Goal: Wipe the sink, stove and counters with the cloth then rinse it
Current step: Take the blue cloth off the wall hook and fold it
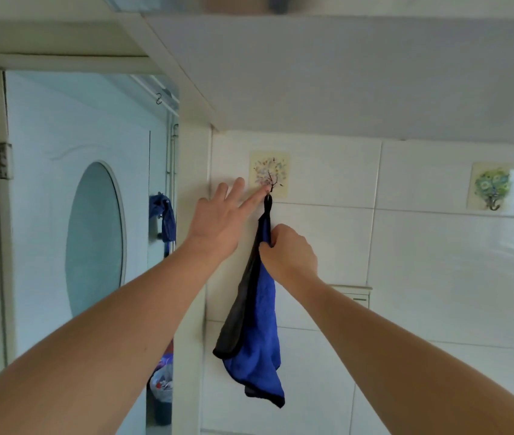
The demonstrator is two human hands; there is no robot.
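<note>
The blue cloth (258, 312) hangs by its loop from the tree-sticker hook (268, 192) on the tiled wall (437, 262). My right hand (288, 251) has it bunched high in a closed grip — soft, light, floppy, so best held near the loop. My left hand (221, 215) is spread, one fingertip at the hook.

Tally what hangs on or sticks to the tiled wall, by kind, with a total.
Blue cloths: 1, the blue cloth, gripped by the right hand
Decorated adhesive hooks: 2, tree-pattern hook, touched by the left hand, and green-pattern hook
Total: 3
</note>
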